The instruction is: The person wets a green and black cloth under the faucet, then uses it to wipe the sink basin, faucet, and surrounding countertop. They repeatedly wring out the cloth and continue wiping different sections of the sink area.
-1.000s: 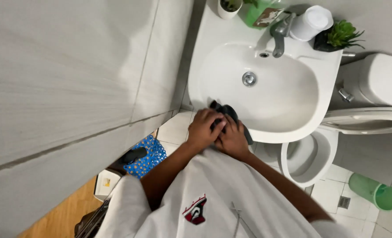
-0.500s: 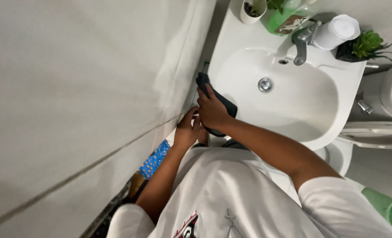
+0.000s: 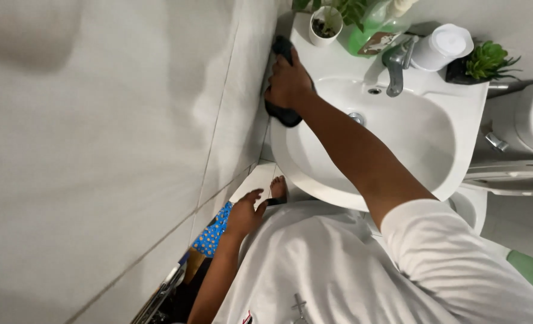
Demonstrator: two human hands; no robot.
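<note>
Nearest to us, our left hand (image 3: 244,213) hangs low in front of our white cotton shirt (image 3: 314,264), fingers loosely spread and holding nothing, well apart from the basin. Below it lies a blue dotted mat (image 3: 212,231) on the floor, and a bare foot (image 3: 278,189) shows just under the basin's front edge.

Further out, our right hand (image 3: 288,84) reaches across the white ceramic washbasin (image 3: 422,150). It presses flat, fingers together, on a dark folded cleaning cloth (image 3: 285,114) that lies on the basin's left rim, right against the pale tiled wall (image 3: 98,132). The cloth sits directly beneath the palm; its long axis runs along the rim, from the near edge toward the back, with one end showing beyond the fingertips and the other behind the wrist. The right hand is plainly the nearer one to it.

At the far side stand a small white pot with a plant (image 3: 325,21), a green soap bottle (image 3: 371,33), the chrome tap (image 3: 396,63), a white lidded cup (image 3: 441,47) and a small succulent (image 3: 485,60).
</note>
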